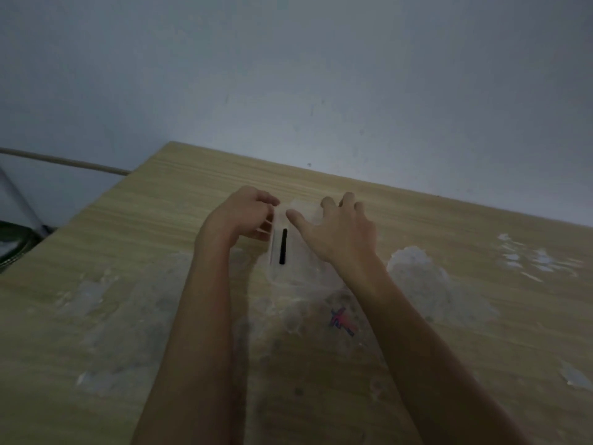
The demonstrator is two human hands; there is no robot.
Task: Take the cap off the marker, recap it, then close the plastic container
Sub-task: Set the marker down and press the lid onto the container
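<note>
A clear plastic container (282, 274) lies on the wooden table between my hands. Inside it lies a black marker (283, 246), pointing away from me. My left hand (244, 216) curls against the container's left far side, with its fingertips on the edge or lid. My right hand (337, 226) rests on the container's right part with spread fingers, the thumb reaching toward the marker. The lid is translucent and blurred, so its position is unclear.
The wooden table (128, 252) carries pale worn patches (414, 268) and a red-blue mark (342, 321) near my right forearm. A grey wall stands behind the far edge. The table's left edge drops off near dark objects (12, 242).
</note>
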